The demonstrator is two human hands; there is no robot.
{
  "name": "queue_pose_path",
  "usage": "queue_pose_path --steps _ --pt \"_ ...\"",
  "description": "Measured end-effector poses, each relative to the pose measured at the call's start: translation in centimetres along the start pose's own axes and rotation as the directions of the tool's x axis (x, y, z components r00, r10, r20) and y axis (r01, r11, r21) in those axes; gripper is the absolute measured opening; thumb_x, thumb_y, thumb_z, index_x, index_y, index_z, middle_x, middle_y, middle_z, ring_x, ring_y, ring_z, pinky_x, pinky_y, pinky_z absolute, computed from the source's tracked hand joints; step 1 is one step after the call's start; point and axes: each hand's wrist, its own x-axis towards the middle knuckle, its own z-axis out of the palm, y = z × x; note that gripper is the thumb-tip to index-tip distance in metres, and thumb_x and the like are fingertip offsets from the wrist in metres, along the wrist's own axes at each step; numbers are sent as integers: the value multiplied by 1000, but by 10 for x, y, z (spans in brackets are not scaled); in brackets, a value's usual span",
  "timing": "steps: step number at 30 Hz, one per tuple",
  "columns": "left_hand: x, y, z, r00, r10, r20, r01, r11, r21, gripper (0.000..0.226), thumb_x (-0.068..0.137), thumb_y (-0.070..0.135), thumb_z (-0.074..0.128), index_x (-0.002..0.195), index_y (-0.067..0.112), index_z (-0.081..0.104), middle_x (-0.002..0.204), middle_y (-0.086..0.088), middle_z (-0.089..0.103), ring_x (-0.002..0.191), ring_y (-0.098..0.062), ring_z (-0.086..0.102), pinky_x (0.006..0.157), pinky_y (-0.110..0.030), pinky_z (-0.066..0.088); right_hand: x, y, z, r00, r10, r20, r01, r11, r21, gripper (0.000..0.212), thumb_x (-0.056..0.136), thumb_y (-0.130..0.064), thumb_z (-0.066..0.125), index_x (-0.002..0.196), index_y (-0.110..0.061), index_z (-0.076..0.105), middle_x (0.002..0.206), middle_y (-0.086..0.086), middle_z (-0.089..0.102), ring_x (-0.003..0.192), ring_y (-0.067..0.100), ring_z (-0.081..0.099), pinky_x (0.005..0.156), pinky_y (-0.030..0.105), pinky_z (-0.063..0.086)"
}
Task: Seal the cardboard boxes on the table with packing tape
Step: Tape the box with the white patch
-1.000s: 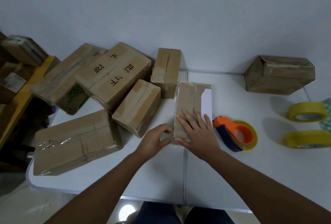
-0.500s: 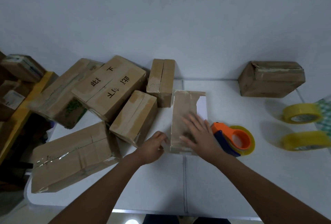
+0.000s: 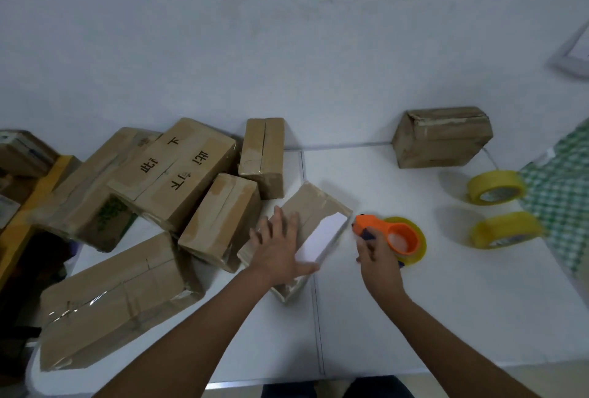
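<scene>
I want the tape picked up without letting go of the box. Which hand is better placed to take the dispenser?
The right hand. It already rests at the orange tape dispenser, while the left hand lies flat on the small box, steadying it.

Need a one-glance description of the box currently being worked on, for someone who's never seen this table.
Start at the white table and find the seam running down its middle. The small brown cardboard box lies angled just left of that seam, under the flat left hand, beside the orange tape dispenser that the right hand reaches for. Alone among the boxes, it carries a blank white label.
</scene>
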Motion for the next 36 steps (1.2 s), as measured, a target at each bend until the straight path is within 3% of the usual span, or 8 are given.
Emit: queue_pose_path --steps 5,10,14,19,24,27,30,36 --pt "-10 -19 -9 940 270 208 -299 946 122 118 80 64 67 153 37 -22 155 -6 -41 144 -38 -33 115 -62 -12 20 -1 -15 987 -150 -53 143 982 -124 38 98 -20 53 135 -11 51 125 9 51 112 22 53 89 25 38" --pt "-18 -11 -8 871 425 248 -475 857 198 104 85 54 67 154 45 -11 157 6 -37 145 -34 -32 118 -59 -12 29 -1 -14 968 -121 222 147 984 -104 43 101 -15 47 144 -15 43 147 3 43 135 19 40 99 14 26" --pt "-23 -12 -11 827 523 204 -553 822 133 87 90 31 67 155 48 11 162 16 -25 147 -21 -28 118 -46 -12 31 14 -21 961 -152 230 216 934 -285 34 96 -11 53 129 -15 57 128 5 56 115 19 51 84 20 31" --pt "-20 -11 -15 866 495 -74 -467 852 237 83 85 -12 51 152 33 33 166 4 8 153 -18 7 123 -35 11 13 45 -26 980 -184 73 195 957 -214 12 93 -25 60 103 -19 61 98 -1 56 86 11 52 72 25 37" --pt "-23 -3 7 878 341 -336 -345 937 48 46 100 34 44 145 25 46 150 -3 40 135 -26 40 105 -34 40 -7 52 -12 990 -122 77 127 990 -68 19 94 -26 61 112 -21 57 109 -3 56 94 6 59 81 33 55" --pt "-26 2 18 909 341 -239 -334 940 72 76 90 72 29 152 28 33 160 0 28 146 -25 22 114 -42 36 -8 48 -7 992 -107 70 112 992 -58 22 95 -26 61 115 -19 57 111 -2 55 94 6 59 80 35 56" --pt "-22 3 20 930 311 -198 -300 950 84 89 86 77 39 157 30 13 165 1 11 150 -23 6 120 -42 26 -4 39 -4 983 -143 111 151 986 -65 24 96 -26 59 119 -20 58 109 -4 55 93 5 59 79 29 55" --pt "-13 -6 18 928 340 -153 -326 939 110 119 63 91 -19 159 24 3 166 -3 -14 151 -24 -16 122 -39 11 8 38 -12 974 -135 184 143 989 -33 24 100 -24 52 122 -24 63 110 -12 64 99 0 60 83 14 46"
